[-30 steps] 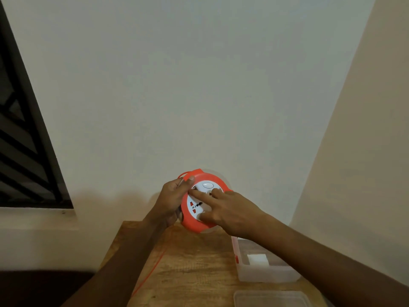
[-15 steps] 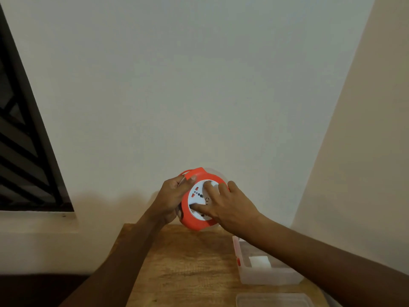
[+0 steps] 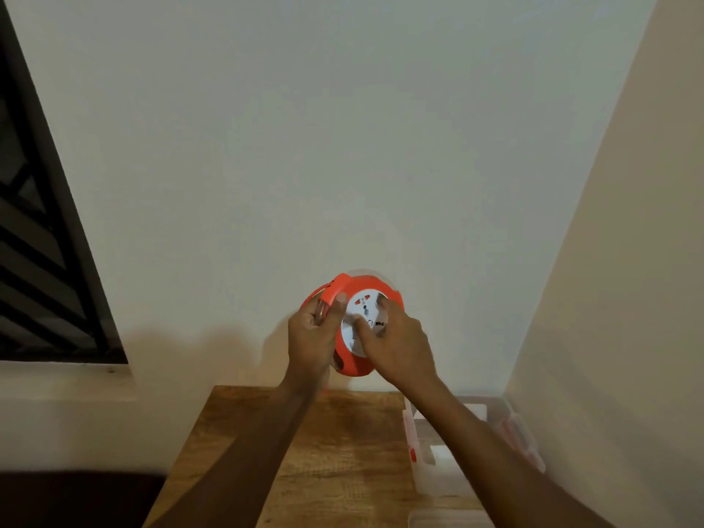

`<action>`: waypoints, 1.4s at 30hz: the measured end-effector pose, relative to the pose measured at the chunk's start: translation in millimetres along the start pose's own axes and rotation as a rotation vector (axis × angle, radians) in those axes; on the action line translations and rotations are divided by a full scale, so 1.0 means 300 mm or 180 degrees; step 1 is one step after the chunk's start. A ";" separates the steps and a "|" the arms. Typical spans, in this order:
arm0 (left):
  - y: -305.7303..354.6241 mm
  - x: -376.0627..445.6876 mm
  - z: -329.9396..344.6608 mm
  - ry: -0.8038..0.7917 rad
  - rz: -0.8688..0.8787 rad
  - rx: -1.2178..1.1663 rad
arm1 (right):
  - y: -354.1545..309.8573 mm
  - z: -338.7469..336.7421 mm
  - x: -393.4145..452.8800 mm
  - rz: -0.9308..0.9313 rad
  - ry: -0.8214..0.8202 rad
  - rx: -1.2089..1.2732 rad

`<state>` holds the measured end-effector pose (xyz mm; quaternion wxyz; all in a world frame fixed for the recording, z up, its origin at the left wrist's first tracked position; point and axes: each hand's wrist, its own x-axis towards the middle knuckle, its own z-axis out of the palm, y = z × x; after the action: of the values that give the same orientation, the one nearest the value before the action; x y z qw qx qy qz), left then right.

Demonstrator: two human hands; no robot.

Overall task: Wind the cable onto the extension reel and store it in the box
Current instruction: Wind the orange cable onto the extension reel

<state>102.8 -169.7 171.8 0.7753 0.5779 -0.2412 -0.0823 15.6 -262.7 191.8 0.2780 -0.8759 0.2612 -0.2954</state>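
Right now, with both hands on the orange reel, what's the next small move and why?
Probably another turn of the white hub with the right hand, while the left hand steadies the reel. The clear box sits open on the table, and the reel is held above it.

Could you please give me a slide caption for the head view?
Left hand grips an orange reel while right hand turns its white face, above a wooden table.

Orange reel (image 3: 352,365) with a white socket face, held upright on edge above the tabletop; clear box (image 3: 426,478) sits open at the right, below.
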 end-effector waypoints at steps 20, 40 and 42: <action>-0.004 0.020 -0.073 -0.0407 -0.0337 0.0445 | 0.007 -0.060 -0.022 -0.2557 -0.1057 -0.2304; 0.000 0.025 -0.093 -0.0006 -0.0554 0.0045 | 0.037 0.014 0.004 -0.2045 -0.0507 -0.2703; -0.008 0.021 -0.080 0.0137 -0.0403 0.0130 | 0.019 0.034 -0.010 -0.1739 -0.0456 -0.2490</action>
<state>119.7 -152.6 166.3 0.7616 0.6093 -0.1890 -0.1139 18.7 -261.4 180.2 -0.1428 -0.9695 0.0933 -0.1762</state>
